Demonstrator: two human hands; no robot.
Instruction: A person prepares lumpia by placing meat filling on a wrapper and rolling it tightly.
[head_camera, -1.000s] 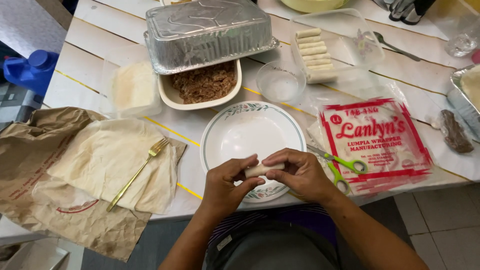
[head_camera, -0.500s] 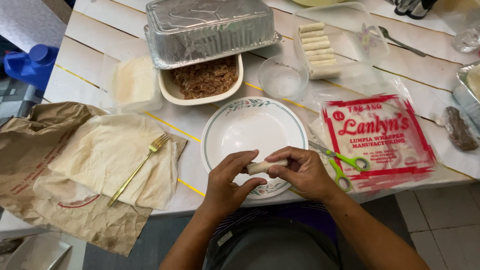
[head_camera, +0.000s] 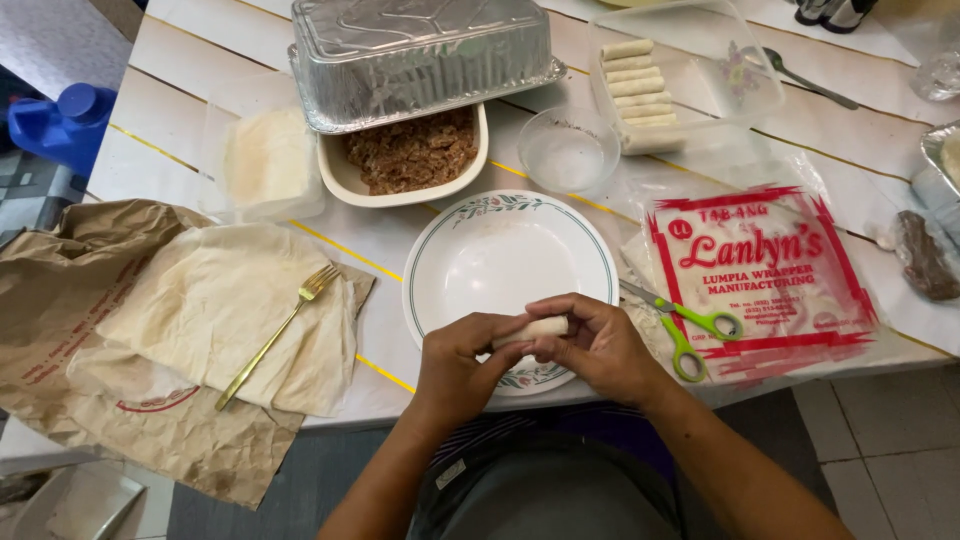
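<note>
Both your left hand (head_camera: 455, 365) and right hand (head_camera: 598, 345) pinch a small pale roll (head_camera: 530, 329) above the white plate's (head_camera: 440, 255) near rim — keep it tight, ends even.

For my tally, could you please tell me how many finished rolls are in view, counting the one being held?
7: six stacked in the clear container at the table's far side, one roll held between the left hand and right hand above the plate. More may be hidden.

Bare forearms, dark striped shirt
</note>
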